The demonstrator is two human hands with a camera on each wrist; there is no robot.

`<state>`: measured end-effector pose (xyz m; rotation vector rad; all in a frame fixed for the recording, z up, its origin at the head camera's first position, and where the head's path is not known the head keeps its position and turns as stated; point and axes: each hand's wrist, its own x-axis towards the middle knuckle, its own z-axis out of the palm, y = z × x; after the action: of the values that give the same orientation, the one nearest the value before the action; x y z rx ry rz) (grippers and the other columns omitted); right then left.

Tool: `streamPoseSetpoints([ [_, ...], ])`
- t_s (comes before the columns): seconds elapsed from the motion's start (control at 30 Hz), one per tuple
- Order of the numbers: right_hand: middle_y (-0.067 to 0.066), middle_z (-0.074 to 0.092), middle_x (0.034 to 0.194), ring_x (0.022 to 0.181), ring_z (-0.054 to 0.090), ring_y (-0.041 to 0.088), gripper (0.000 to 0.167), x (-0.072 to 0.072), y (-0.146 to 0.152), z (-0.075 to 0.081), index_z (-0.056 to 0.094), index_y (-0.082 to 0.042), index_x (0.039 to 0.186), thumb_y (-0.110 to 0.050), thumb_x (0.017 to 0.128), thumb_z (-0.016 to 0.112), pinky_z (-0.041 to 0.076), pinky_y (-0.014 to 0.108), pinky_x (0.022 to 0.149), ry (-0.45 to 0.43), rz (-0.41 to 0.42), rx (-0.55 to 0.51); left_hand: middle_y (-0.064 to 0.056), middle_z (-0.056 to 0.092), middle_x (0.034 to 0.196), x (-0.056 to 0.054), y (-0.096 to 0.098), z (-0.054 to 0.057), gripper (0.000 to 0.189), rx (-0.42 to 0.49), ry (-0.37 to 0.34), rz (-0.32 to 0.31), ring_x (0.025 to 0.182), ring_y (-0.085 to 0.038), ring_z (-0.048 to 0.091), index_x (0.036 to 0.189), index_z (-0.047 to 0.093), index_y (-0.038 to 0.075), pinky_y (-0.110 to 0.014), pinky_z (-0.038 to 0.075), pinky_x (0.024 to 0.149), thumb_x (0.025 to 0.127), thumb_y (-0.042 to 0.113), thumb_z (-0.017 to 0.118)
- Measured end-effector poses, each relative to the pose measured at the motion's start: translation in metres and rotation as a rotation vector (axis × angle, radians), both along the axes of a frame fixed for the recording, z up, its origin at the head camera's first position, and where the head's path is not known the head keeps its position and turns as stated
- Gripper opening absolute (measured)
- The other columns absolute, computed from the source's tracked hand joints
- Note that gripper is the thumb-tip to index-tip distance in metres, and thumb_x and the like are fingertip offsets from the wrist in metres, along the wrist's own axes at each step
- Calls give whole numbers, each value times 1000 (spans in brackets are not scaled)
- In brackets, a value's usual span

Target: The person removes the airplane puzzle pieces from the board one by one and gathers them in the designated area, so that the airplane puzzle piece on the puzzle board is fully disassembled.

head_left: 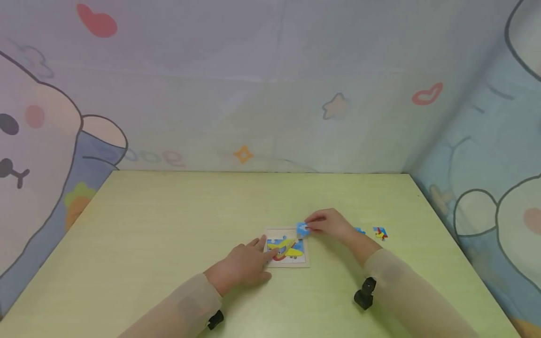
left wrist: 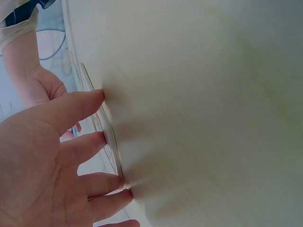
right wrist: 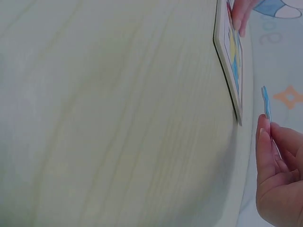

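A wooden puzzle board [head_left: 307,263] with a yellow airplane picture lies flat near the middle of the table. My left hand [head_left: 245,264] rests at its left edge, fingers extended, with a fingertip on the picture. In the left wrist view the left fingers [left wrist: 90,182] reach along the board's edge. Over the board's upper right corner my right hand [head_left: 331,224] pinches a blue and white puzzle piece [head_left: 302,229] between thumb and fingertips. The right wrist view shows this thin piece [right wrist: 266,101] edge-on, above the fingertips and apart from the board [right wrist: 229,71].
On the light wooden table [head_left: 169,225], a loose puzzle piece [head_left: 381,233] with red, yellow and blue lies to the right. Another blue piece [head_left: 360,230] shows partly behind the right wrist. A cartoon-printed backdrop [head_left: 253,94] stands along the table's back and right.
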<state>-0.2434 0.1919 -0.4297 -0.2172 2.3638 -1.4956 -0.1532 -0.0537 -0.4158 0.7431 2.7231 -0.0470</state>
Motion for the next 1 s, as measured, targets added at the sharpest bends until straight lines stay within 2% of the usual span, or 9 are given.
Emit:
streamPoseSetpoints([
  [0.27,14,66,99,83,65,14,20,-5,20,0,64,9,106,0,89,60,52,30,76,-33,-34,-9,-14,28,150,0,1,0,60,-8,2,8,134,-29,31,143,40,27,-45,39,96,88,44,57],
  [0.7,14,65,98,88,65,17,22,-7,54,5,60,12,108,0,90,57,51,33,80,-22,-19,-19,-14,27,150,-1,0,-1,60,6,0,16,135,-30,30,143,40,27,-46,37,98,88,43,57],
  [0.9,12,65,96,86,65,16,19,-6,61,3,61,11,106,1,90,56,52,30,78,-54,-14,18,-15,28,150,1,-1,-1,60,11,-6,14,134,-30,31,143,40,26,-45,38,96,88,43,57],
  [1.0,12,65,96,86,65,17,19,-6,62,1,62,11,105,1,90,57,52,29,77,-38,-6,52,-15,28,149,1,-1,-1,60,4,6,7,134,-29,31,143,40,26,-45,39,95,88,44,57],
])
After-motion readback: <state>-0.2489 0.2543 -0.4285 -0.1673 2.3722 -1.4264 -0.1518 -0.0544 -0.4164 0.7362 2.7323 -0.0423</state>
